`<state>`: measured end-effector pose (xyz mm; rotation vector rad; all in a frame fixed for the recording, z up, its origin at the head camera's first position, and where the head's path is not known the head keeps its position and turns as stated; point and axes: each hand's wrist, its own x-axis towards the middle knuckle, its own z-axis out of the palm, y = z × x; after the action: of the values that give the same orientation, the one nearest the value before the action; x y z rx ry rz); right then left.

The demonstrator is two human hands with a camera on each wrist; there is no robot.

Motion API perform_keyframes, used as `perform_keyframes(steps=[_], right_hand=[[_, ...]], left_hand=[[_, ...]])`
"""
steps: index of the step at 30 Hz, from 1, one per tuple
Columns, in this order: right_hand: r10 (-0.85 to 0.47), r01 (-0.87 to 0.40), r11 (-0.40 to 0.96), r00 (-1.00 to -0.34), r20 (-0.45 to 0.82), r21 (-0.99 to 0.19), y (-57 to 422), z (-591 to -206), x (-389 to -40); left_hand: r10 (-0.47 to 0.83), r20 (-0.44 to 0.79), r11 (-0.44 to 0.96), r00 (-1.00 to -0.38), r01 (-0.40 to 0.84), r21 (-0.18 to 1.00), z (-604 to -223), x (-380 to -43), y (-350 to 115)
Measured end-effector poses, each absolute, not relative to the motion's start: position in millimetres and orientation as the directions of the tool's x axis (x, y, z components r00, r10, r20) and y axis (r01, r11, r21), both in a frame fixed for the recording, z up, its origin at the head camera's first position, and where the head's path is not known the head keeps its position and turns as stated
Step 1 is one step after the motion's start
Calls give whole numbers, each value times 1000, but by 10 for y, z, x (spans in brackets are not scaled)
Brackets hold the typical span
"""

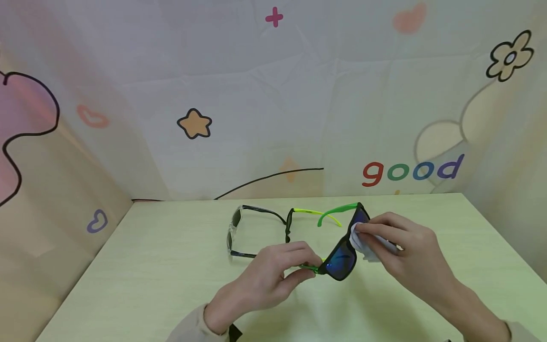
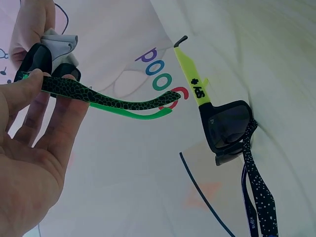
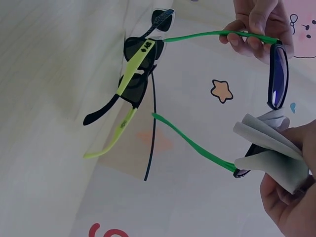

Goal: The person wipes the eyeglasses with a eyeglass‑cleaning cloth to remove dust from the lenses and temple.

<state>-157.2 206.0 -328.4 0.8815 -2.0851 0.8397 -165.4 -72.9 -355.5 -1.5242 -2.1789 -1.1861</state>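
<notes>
Sunglasses with a black front, bluish dark lenses and green temples are held up above the table. My left hand pinches one temple close to its hinge; the left wrist view shows a black crackle pattern on that temple. In my right hand is a pale grey cloth, folded over the other lens and pinched there between fingers and thumb. The cloth hides much of that lens. The far green temple sticks out freely.
Behind my left hand, black sunglasses with yellow temples stand on the pale table. Left of them are sunglasses with a clear front and dark temples. A printed curtain hangs along the table's back edge.
</notes>
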Motion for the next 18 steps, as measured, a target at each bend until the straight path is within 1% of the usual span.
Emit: perform_keyframes(steps=[9, 11, 14, 18], right_hand=[[-279, -762, 593, -498, 821, -260, 2060, -3274, -1607], [-265, -759, 597, -493, 828, -260, 2073, -3286, -1628], [-249, -749, 608, -495, 832, -263, 2100, -3310, -1656], [-232, -714, 648, -515, 825, -264, 2131, -3316, -1675]], left_hand=[[683, 599, 130, -417, 877, 462, -3555, -1656, -741], [686, 604, 132, -406, 886, 445, -3553, -1654, -745], [692, 611, 137, -384, 901, 412, -3547, -1653, -752], [699, 614, 141, -366, 913, 383, -3539, -1652, -760]])
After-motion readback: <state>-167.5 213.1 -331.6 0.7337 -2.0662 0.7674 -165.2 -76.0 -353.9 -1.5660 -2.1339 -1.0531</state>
